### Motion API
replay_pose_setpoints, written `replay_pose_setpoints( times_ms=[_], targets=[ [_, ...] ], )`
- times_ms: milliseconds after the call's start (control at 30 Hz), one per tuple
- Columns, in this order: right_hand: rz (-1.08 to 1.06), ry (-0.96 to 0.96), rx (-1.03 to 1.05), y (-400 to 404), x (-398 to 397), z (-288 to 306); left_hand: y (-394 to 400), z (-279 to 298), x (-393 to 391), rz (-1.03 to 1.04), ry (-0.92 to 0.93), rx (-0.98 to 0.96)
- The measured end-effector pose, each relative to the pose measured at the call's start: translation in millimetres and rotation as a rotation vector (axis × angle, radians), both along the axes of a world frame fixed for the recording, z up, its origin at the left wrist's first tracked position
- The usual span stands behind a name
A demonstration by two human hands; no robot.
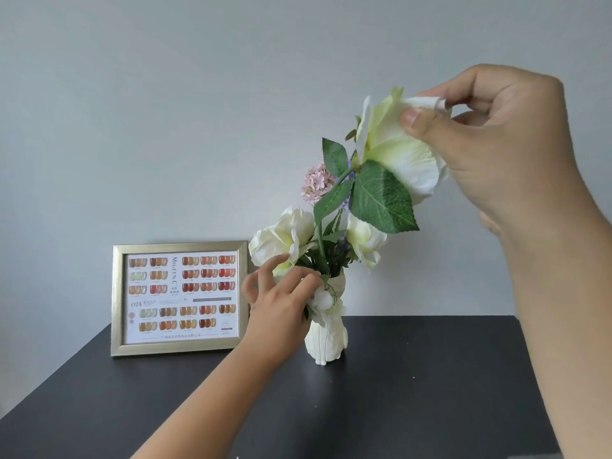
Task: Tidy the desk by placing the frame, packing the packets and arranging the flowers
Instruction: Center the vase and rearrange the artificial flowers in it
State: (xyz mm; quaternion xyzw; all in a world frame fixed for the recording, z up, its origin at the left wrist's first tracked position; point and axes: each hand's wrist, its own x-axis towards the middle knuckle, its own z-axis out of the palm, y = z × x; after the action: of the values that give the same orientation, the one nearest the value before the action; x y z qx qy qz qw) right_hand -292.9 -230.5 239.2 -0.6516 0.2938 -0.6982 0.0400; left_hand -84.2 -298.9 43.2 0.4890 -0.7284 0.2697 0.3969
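A small white vase (326, 342) stands on the dark desk (414, 392) and holds a bunch of artificial flowers: two white roses low down (281, 240), a pink cluster (316, 182) and one tall white rose (394, 147) with big green leaves. My right hand (496, 144) is raised and pinches a petal of the tall white rose between thumb and fingers. My left hand (281, 309) rests at the vase's neck, its fingers on the stems and small blossoms there. A silver picture frame (180, 298) with a colour-swatch card stands upright against the wall, left of the vase.
A plain grey wall (198, 111) rises directly behind the desk. The desk's left edge (49, 382) runs diagonally toward me, and its right edge (536, 392) lies behind my right forearm. No packets are in view.
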Motion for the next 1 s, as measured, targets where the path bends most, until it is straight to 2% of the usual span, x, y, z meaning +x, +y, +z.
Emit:
replay_pose_setpoints(
  times_ms=[267, 467, 867, 1000],
  targets=[
    [0.003, 0.011, -0.064, 17, 3, -3, 5, 1, -3, 0.005, 0.026, 0.008],
    [-0.115, 0.087, -0.024, 10, 1, -14, 7, 4, -2, 0.017, 0.013, 0.036],
    [-0.289, 0.028, -0.089, 5, -25, -15, 11, 6, -3, 0.004, 0.027, 0.055],
    [-0.304, -0.046, -0.098, 4, -36, -20, 8, 5, -1, -0.021, 0.037, 0.078]
  ],
)
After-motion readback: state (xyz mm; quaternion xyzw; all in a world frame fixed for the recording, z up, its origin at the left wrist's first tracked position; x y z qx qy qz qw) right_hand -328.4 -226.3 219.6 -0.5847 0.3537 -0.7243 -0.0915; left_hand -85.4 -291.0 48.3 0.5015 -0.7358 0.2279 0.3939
